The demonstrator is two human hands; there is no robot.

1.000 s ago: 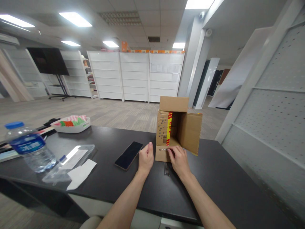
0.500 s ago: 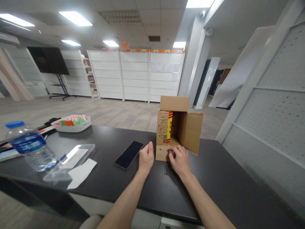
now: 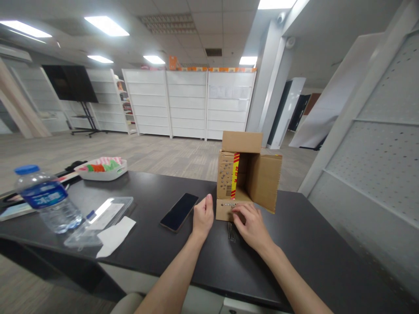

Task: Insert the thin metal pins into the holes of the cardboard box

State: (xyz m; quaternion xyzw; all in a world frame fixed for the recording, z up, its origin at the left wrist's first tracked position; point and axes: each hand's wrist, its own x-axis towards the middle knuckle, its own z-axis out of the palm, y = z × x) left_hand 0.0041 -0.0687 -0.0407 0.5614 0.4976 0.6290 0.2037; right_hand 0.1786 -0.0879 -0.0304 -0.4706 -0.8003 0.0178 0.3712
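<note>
An open cardboard box (image 3: 225, 174) stands on its side on the black table. Several small round metal heads dot its left flap and the front flap (image 3: 223, 214). My right hand (image 3: 251, 222) rests at the front flap, its thumb and forefinger apart with nothing visible between them. Just left of the box, my left hand (image 3: 203, 217) is closed in a fist with the thumb on top; what it may hold is hidden. Several long thin metal pins (image 3: 231, 232), like nails or screws, lie on the table between the hands.
A phone (image 3: 179, 212) lies left of my left hand. Further left are a white paper (image 3: 116, 235), a clear plastic case (image 3: 109, 213), a water bottle (image 3: 49, 198) and a white basket (image 3: 103, 173) with colourful packets. The black table's (image 3: 304, 244) right edge runs near a perforated panel.
My right hand's thumb and forefinger have spread apart at the front flap. My left fist keeps its shape. The whole view has shifted slightly.
</note>
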